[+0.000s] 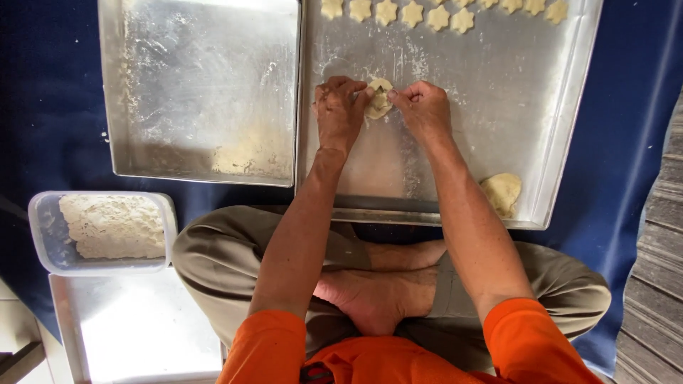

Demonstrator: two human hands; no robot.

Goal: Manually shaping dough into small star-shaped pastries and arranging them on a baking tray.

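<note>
Both arms reach forward from orange sleeves over crossed legs; the left hand [340, 110] is curled with its fingertips pinched on the left edge of a small piece of dough [379, 101], and the right hand [425, 108] mirrors it, thumb and forefinger pinched on the right edge, so the dough sits between the two hands just above the floor of the right tray [498, 92]; whether it rests on the metal or is lifted clear I cannot tell. At far left a clear plastic tub [43, 235] holds a rough slab of pale dough [114, 226]; below it lies a bright metal sheet [142, 327]; above it the left tray [206, 78] carries only a dusting of flour and a smear in its near corner; its right rim is touching the right tray's left rim. The right tray holds a row of star-shaped cookies [413, 13] along its far edge, and a lump of dough [502, 192] in its near right corner; between the row and the lump the floured metal lies bare. A blue cloth [626, 142] runs under it all, with wooden planks [662, 284] at far right.
</note>
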